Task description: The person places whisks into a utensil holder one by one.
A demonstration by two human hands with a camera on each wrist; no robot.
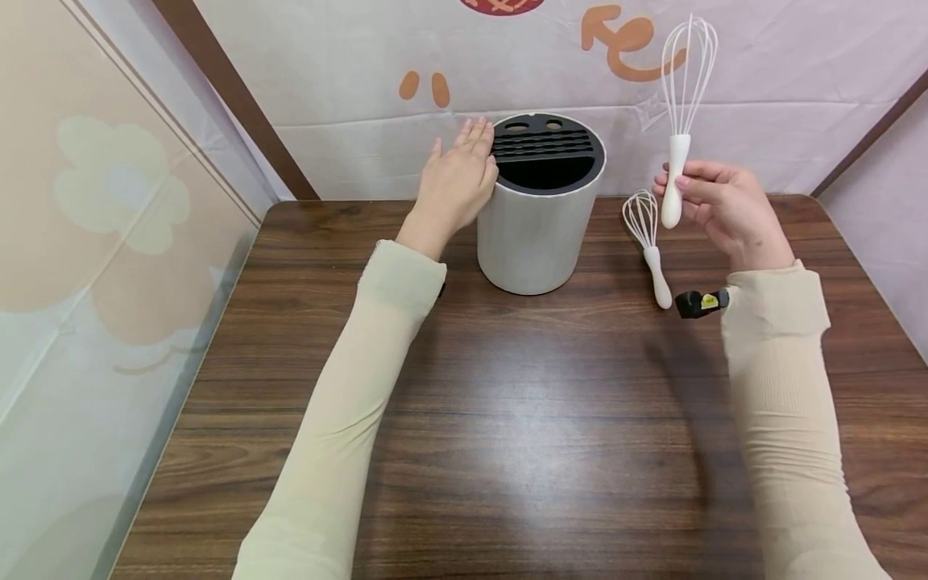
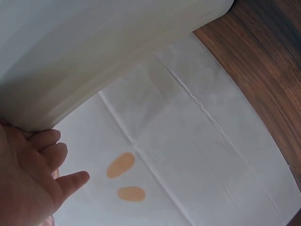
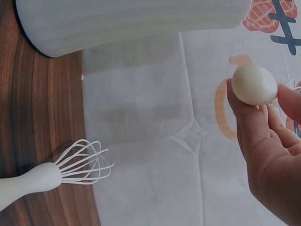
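Whisk [image 1: 681, 121] stands upright above the table's far right edge, pinched by the right hand [image 1: 725, 211]; a light pinch could drop it. Left hand [image 1: 455, 184] lies flat against the holder [image 1: 540, 209].

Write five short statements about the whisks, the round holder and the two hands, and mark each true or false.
1. The right hand holds a white whisk upright by its handle. True.
2. A second whisk stands inside the round utensil holder. False: it lies on the wooden table, right of the holder.
3. The left hand rests against the holder's upper left side. True.
4. The holder has tipped onto its side. False: it stands upright.
5. The held whisk's wires point down. False: they point up.
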